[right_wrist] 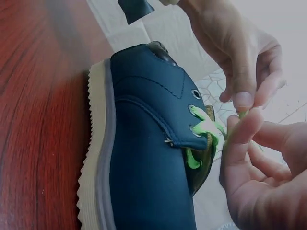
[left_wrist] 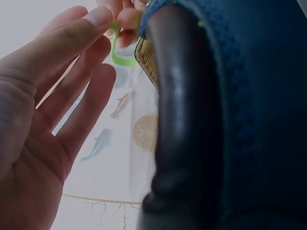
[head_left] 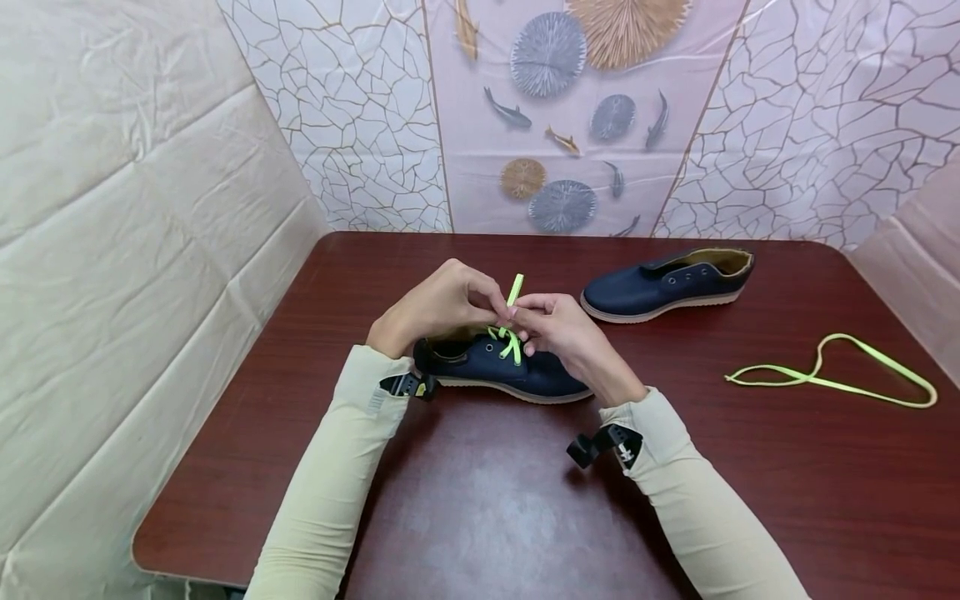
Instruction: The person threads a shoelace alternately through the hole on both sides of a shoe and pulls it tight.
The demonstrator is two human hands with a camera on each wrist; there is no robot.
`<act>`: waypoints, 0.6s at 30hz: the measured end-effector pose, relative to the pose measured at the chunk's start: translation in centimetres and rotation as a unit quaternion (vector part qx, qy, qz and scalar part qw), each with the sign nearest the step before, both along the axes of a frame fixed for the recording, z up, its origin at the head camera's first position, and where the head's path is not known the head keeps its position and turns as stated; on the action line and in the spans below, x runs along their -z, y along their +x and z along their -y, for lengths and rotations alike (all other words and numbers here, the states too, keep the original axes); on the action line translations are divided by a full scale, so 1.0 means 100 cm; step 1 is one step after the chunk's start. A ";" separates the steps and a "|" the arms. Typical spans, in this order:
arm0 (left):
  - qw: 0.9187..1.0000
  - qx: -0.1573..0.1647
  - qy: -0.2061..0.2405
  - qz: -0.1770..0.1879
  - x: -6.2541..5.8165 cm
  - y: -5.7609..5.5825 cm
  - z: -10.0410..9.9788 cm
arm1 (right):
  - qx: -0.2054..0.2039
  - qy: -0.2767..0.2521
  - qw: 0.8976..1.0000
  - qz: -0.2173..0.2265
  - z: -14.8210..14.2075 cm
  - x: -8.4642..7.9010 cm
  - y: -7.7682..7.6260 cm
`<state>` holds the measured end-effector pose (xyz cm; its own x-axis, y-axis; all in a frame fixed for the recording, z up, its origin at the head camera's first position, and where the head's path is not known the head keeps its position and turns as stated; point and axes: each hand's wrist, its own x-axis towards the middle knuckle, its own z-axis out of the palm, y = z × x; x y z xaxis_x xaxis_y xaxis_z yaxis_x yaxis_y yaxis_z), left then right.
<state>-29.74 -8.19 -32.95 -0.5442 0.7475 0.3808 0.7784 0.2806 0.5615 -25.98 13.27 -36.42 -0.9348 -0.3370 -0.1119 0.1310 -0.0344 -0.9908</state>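
Observation:
A navy shoe [head_left: 480,367] lies sole-down on the table, its toe toward the right. Bright green-yellow shoelace [right_wrist: 206,125] passes through some of its eyelets; one eyelet nearer the heel shows bare metal. Above the shoe's opening, my left hand [head_left: 444,302] pinches the lace between thumb and forefinger. My right hand [head_left: 564,333] meets it there, pinching the same lace at the fingertips. A short lace end [head_left: 515,288] sticks up past the fingers. In the left wrist view, the dark padded collar [left_wrist: 180,105] of the shoe fills the right side.
A second navy shoe [head_left: 660,287], with no lace in its eyelets, stands at the back right. Another green-yellow lace [head_left: 847,383] lies looped on the right of the brown table [head_left: 495,517]. Patterned cloth [head_left: 375,108] hangs behind the table.

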 end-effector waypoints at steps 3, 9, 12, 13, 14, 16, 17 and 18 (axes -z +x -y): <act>1.000 0.006 0.006 0.015 0.001 -0.001 -0.001 | -0.017 0.021 1.000 0.004 -0.002 0.000 0.001; 0.999 0.006 -0.032 -0.008 0.003 -0.004 -0.001 | -0.037 0.031 0.999 0.004 -0.002 -0.001 0.002; 0.999 0.005 -0.040 0.007 0.006 -0.005 0.002 | -0.037 0.038 0.999 0.003 0.000 0.000 0.001; 0.999 0.005 -0.043 0.018 0.007 -0.005 0.003 | -0.036 0.045 0.998 0.002 0.000 0.001 0.001; 0.998 0.004 -0.047 0.031 0.008 -0.006 0.005 | -0.034 0.054 0.998 0.001 0.000 0.001 0.001; 0.997 0.000 -0.054 0.052 0.008 -0.007 0.006 | -0.027 0.071 0.997 -0.004 0.001 0.002 0.000; 0.997 -0.003 -0.059 0.056 0.007 -0.007 0.007 | -0.022 0.082 0.996 -0.009 0.001 0.002 -0.001; 0.996 -0.006 -0.065 0.055 0.005 -0.009 0.008 | -0.015 0.092 0.996 -0.014 0.001 0.001 -0.002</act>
<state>-30.62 -8.97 -33.46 -0.5872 0.7792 0.2192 0.7098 0.3655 0.6022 -26.16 13.19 -36.54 -0.9281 -0.3409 -0.1496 0.1024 0.1524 -0.9830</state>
